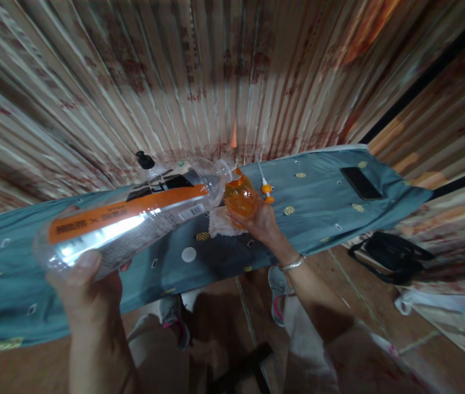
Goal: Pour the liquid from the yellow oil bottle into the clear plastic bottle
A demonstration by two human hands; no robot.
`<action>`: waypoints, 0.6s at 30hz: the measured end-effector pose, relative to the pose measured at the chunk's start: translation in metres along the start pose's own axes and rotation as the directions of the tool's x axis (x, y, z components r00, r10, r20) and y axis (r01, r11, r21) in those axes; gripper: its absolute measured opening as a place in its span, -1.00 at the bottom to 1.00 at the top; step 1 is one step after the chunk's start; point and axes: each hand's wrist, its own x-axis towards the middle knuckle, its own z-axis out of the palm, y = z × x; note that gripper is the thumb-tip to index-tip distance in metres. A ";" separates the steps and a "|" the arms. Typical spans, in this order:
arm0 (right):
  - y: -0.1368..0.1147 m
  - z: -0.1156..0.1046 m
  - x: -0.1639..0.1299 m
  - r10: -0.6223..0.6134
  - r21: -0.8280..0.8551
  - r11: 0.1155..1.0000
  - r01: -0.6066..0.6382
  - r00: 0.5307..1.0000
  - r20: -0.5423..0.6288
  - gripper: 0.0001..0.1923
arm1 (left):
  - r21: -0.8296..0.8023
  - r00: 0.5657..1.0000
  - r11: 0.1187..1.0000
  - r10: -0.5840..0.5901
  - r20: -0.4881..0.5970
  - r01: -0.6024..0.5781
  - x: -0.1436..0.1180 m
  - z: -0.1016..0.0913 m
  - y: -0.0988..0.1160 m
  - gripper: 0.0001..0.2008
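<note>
Over table, left hand (pixel 88 284) tilting bottle (pixel 134 216)

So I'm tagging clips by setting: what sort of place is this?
Probably a home room: a cloth-covered table against pleated curtains, a tiled floor, a phone lying on the cloth.

My table (pixel 318 180) wears a blue-grey cloth with small yellow motifs. Near its far right corner lies a black phone (pixel 360 183), flat on the cloth. A white round cap (pixel 189 254) sits toward the table's near edge, and a black pump top (pixel 145 160) stands at its far edge. Off the table's right end a black bag (pixel 392 256) rests on the tiled floor (pixel 364 306). Behind the table hangs a striped patterned curtain (pixel 216 71).
</note>
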 end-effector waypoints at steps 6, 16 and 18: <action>0.003 0.000 -0.001 -0.011 0.019 1.000 0.011 1.000 -0.009 -0.19 | -0.018 1.000 1.000 0.005 -0.005 -0.005 -0.002 -0.001 -0.002 -0.29; 0.009 -0.016 0.001 -0.052 -0.028 0.998 0.054 0.997 0.060 -0.16 | -0.082 0.995 0.992 0.102 0.022 -0.100 -0.003 -0.001 -0.015 -0.14; 0.012 -0.020 0.002 -0.078 -0.016 0.997 0.079 0.994 0.076 -0.18 | -0.083 0.991 0.988 0.134 0.032 -0.131 -0.003 -0.001 -0.018 -0.18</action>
